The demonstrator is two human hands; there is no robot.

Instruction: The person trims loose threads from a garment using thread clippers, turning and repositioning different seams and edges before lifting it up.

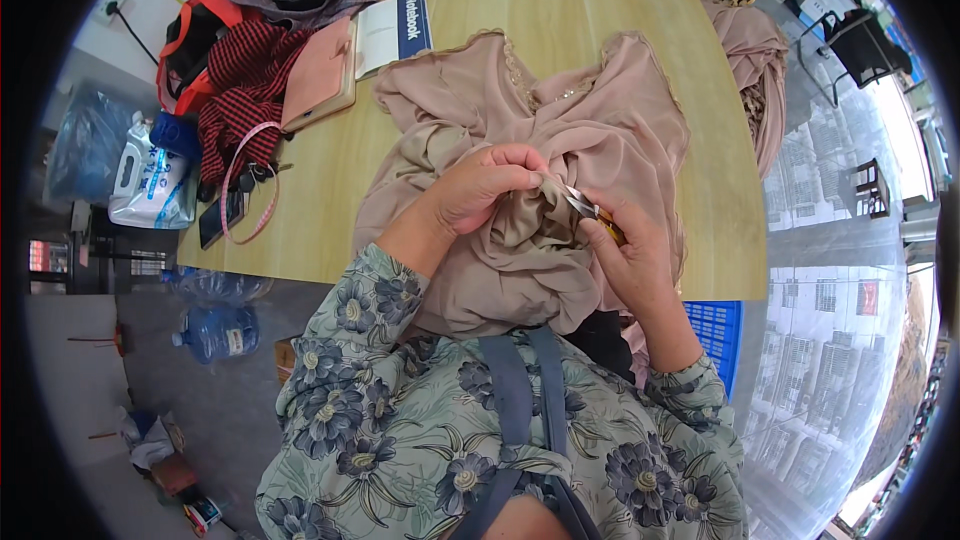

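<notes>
A dusty pink garment (440,110) of thin cloth, with a beaded neckline and trimmed edges, lies bunched over the table's front edge and against my lap. My left hand (490,185) pinches a small fold of its cloth between thumb and fingertips. In my right hand (632,245) are thread snips (577,202) with silver blades and a yellow handle, mostly covered by my fingers. Their tips point up and left, close to the pinched fold. Whether the blades touch the cloth I cannot tell. A shiny beige inner layer (535,225) shows below my hands.
On the wooden table (310,205) lie a pink folder (318,75), a notebook (393,32), a pink tape measure (228,185), a dark phone (222,215) and piled clothing (250,60). More pink cloth (750,50) hangs over the right edge. A blue crate (715,335) stands below.
</notes>
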